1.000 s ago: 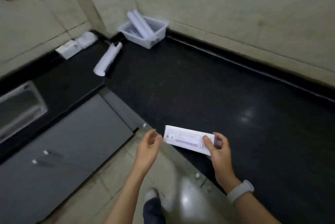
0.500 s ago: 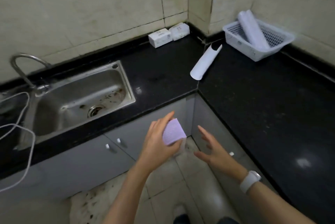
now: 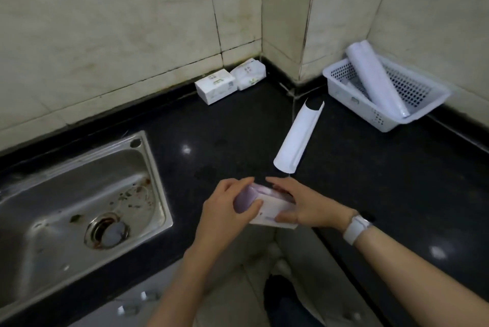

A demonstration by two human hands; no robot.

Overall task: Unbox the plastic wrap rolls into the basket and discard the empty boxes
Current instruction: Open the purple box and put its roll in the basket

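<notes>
**Opening the end flap of the box**

I have the box (image 3: 267, 210) in both hands over the front edge of the table (image 3: 238, 125), at about 6 o'clock in my view. My left hand (image 3: 227, 210) is wrapped around the purple end, thumb and fingers closed on it. My right hand (image 3: 304, 207) is clamped on the long body from the other side, fingers across the top and thumb underneath.

As I judge it, the step is getting that purple end open so the roll can slide out. To do it well, I should keep the right hand firm but not crushing, since thin card will buckle and pinch the roll. The left thumb should find the flap's edge and lift it, not tear it. I cannot tell whether the flap is already loose.

The basket (image 3: 352, 100) sits at 2 o'clock against the wall with 2 rolls (image 3: 375, 80) leaning in it. A curled white sheet (image 3: 297, 136) lies at 1 o'clock between me and the basket. 2 small packs (image 3: 215, 86) rest at 11 o'clock by the wall, and the sink (image 3: 66, 194) is at 9 o'clock. I should tip the box toward the table so the roll does not drop to the floor.
</notes>
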